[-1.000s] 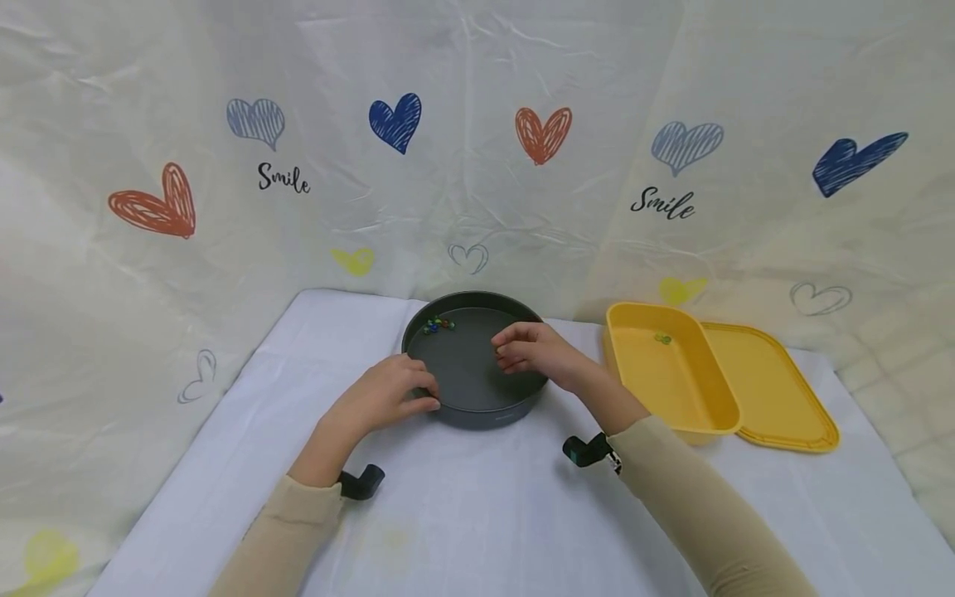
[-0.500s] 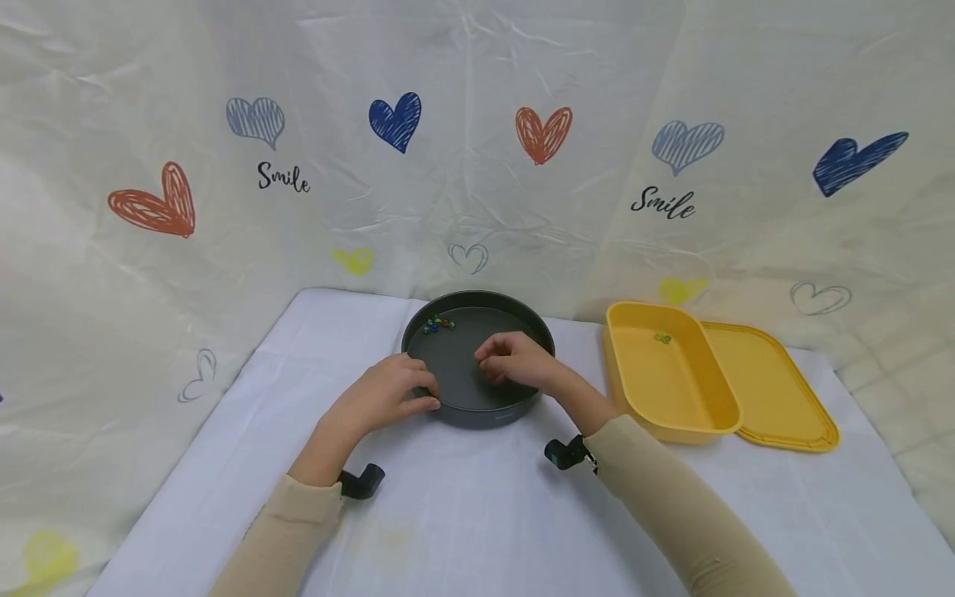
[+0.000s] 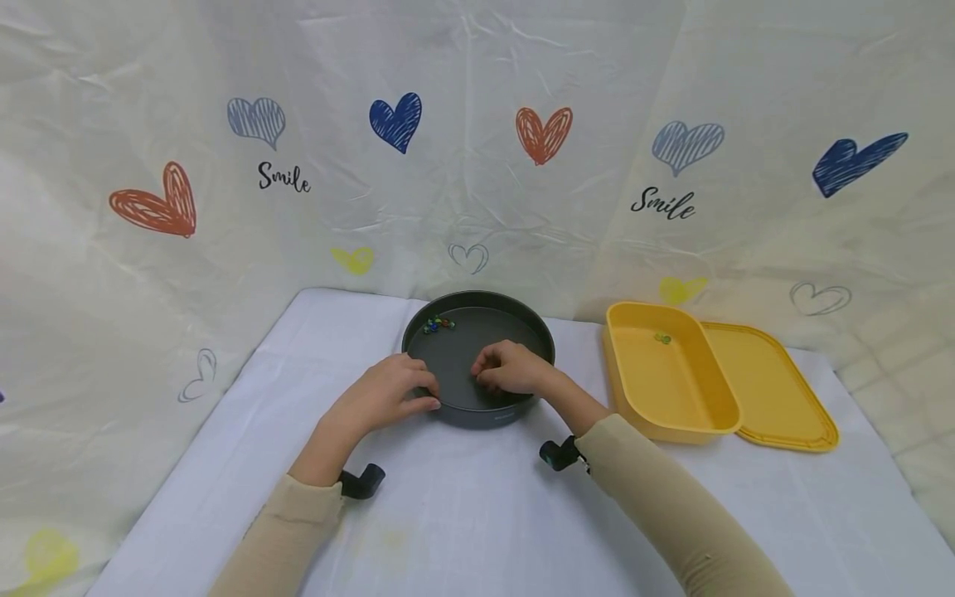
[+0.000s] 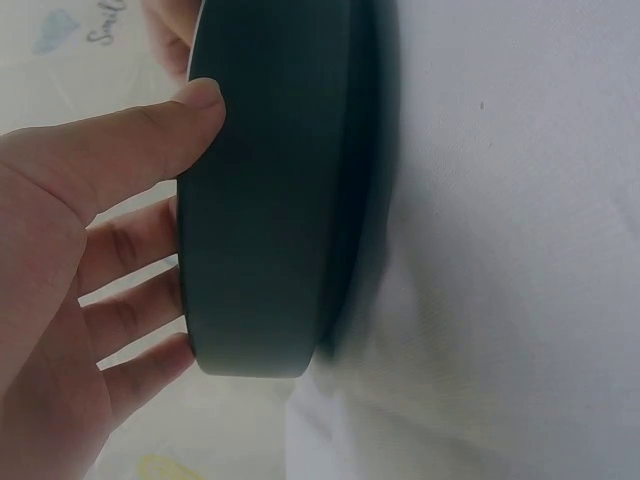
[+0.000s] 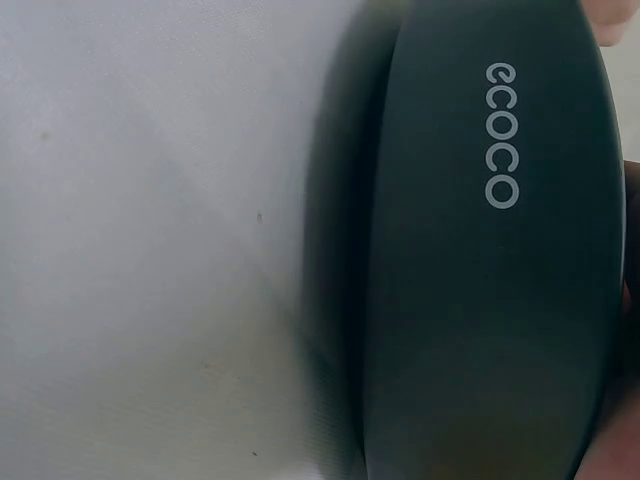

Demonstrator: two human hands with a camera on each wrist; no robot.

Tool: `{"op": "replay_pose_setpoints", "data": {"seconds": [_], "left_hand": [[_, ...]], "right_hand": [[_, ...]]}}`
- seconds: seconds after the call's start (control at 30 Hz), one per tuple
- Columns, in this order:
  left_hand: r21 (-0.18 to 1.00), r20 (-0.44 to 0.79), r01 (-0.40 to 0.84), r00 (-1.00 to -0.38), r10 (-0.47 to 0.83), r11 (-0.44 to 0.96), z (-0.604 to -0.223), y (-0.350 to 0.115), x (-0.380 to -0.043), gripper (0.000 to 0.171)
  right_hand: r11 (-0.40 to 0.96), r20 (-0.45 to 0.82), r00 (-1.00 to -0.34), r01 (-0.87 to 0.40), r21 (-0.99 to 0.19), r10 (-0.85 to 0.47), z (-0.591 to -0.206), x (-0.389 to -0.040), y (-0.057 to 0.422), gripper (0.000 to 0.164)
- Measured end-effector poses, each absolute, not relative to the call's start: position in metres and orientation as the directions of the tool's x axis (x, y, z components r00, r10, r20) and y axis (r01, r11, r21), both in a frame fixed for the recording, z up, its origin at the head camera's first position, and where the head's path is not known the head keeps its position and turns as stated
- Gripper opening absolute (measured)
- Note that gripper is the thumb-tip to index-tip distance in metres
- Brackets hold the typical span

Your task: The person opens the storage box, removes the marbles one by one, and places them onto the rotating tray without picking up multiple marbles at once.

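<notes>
A round dark grey tray (image 3: 455, 356) with a raised wall stands on the table. My left hand (image 3: 384, 394) grips its near left rim. In the left wrist view, the thumb (image 4: 190, 125) presses the outer wall while the fingers reach behind the rim. My right hand (image 3: 511, 367) is down inside the tray, right of the middle, its fingers curled with the tips together; I cannot tell whether a small piece sits between them. Several tiny shiny pieces (image 3: 438, 324), green, blue and reddish, lie at the tray's far left. The right wrist view shows mostly the outer wall, lettered "ecoco" (image 5: 500, 135).
To the right stands a yellow box (image 3: 675, 381) with small yellow-green pieces (image 3: 662, 338) in it. A flat yellow lid (image 3: 776, 390) lies against its right side. White cloth (image 3: 462, 514) covers the table, and a heart-printed sheet (image 3: 477, 191) hangs behind.
My right hand has moved left and lower into the tray, and its fingers have drawn together. The left hand keeps its hold on the rim.
</notes>
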State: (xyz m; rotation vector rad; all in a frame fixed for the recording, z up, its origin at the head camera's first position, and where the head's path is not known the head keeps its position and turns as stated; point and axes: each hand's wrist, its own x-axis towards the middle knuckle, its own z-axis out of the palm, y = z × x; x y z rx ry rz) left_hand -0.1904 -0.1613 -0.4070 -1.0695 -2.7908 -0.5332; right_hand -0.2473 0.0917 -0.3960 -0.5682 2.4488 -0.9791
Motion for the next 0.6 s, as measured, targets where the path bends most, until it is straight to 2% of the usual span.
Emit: {"op": "replay_pose_setpoints", "data": {"seconds": [0.27, 0.6], "left_hand": [[0.273, 0.248, 0.691, -0.723, 0.645, 0.67, -0.405, -0.161, -0.189, 0.008], [0.271, 0.246, 0.684, -0.729, 0.638, 0.677, -0.405, -0.161, -0.189, 0.009]], "right_hand": [[0.67, -0.232, -0.827, -0.216, -0.71, -0.512, -0.399, -0.248, 0.091, 0.011], [0.623, -0.213, -0.814, -0.216, -0.752, -0.54, -0.385, -0.252, 0.101, 0.017]]}}
